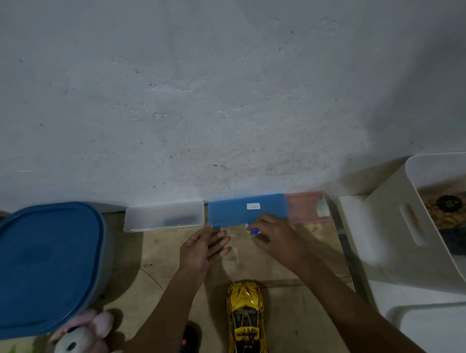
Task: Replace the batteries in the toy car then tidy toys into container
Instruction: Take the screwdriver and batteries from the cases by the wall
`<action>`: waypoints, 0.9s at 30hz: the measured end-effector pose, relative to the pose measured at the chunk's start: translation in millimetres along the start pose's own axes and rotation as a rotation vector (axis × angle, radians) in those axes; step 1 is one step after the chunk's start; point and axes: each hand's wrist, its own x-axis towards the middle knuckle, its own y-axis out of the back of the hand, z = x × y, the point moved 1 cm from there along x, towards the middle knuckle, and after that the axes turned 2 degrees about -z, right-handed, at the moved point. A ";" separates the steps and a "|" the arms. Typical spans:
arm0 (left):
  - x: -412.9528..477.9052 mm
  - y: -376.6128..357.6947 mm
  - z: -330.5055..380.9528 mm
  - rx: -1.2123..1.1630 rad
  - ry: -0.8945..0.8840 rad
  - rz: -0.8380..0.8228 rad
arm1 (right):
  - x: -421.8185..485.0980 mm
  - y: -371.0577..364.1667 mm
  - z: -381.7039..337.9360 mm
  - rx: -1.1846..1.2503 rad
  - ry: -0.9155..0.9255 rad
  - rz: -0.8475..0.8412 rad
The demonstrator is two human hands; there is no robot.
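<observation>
I see right hand point(273, 239) pinching small blue-white battery pack point(255, 231) just near blue box point(247, 210) at wall. Left hand point(205, 249) open, fingers spread, at box's left corner. Gold toy car point(246, 322) on floor, near side, between forearms.

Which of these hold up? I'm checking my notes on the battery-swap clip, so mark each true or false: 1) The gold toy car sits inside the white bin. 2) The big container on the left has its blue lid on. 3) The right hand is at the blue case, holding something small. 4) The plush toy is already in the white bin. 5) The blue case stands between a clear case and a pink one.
1) False: the gold toy car is on the floor, outside the white bin.
2) True: the blue lid is on.
3) True: the right hand is at the blue case, pinching something small.
4) False: the plush toy lies on the floor, bottom left.
5) True: clear case left, pink case right.
</observation>
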 end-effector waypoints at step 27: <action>1.3 -0.1 -0.2 -0.023 0.016 -0.001 | -23.4 -16.9 8.4 -0.078 -0.189 0.205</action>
